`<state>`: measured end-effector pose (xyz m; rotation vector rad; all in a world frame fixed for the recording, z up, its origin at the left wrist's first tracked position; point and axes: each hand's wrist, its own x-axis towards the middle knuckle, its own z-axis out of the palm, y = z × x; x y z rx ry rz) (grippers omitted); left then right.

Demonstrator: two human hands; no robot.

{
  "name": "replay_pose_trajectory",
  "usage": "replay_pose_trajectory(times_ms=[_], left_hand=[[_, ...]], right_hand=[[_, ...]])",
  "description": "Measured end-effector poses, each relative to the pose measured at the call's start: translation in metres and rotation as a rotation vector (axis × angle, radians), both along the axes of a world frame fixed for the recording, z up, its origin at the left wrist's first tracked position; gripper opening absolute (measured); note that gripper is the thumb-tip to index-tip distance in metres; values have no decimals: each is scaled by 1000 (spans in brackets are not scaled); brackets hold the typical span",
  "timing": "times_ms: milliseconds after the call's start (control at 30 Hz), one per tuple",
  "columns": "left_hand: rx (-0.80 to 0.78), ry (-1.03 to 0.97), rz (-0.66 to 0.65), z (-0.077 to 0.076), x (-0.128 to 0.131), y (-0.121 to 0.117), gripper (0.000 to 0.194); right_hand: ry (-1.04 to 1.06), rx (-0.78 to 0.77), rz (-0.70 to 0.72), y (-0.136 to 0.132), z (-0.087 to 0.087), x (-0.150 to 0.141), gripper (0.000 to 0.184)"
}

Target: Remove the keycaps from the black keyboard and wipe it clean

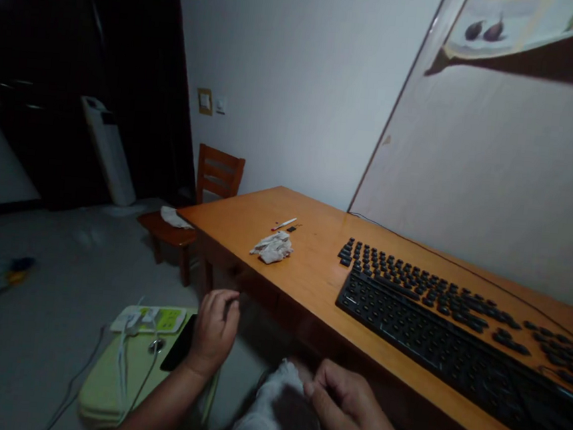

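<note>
My left hand (216, 329) is closed with curled fingers, over the side of a light green stool beside a black phone (181, 345). A dark spot shows between its thumb and fingers; I cannot tell whether it is a small object. Near my lap, my right hand (345, 401) is also closed, thumb against the bent fingers, and whatever it may hold is hidden. Pale fabric (284, 385) lies beside its thumb. On the table rests a black keyboard (406, 342) with its keycaps off, and many loose black keycaps (412, 273) are laid out behind it.
The wooden table (312, 271) carries a crumpled tissue (274, 246), a white pen (284, 224) and a small black piece (292, 229). A power strip (169, 320) with cables lies on the green stool (107, 373). A wooden chair (220, 172) stands beyond the table's far-left end.
</note>
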<state>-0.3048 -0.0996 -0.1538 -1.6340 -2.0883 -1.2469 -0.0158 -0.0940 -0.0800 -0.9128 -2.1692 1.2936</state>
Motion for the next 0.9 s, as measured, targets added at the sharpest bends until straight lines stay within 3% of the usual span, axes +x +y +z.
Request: replay_pose_trajectory(times_ms=[67,167,233,333,467,600,733,900], left_hand=[[-163,14,-25,-49,1,-27,22],[-321,-6,72,-110,-5,-59,25],[-396,-30,198,-138,-16,-70,36],[-488,-56,362,-164,-39,-74,51],[-585,-76,474,-181,-61,-67,67],[-642,-98,512,-186,-69,-62,68],[-665,-154,500,-179,-71,-62,58],[-649,-347,505,-160,-73,-58,52]], right_hand=[[-7,-54,59,-3,-12,-4,35],[-49,-118,121,-5,-37,-12,40],[-77,-126,154,-4,-52,-18,41],[-106,-133,194,-2,-65,-27,41],[-157,-141,210,1,-70,-36,39],[-245,-163,220,3,-78,-40,38],[-293,-136,244,7,-90,-43,34],[-323,-123,271,7,-94,-48,25]])
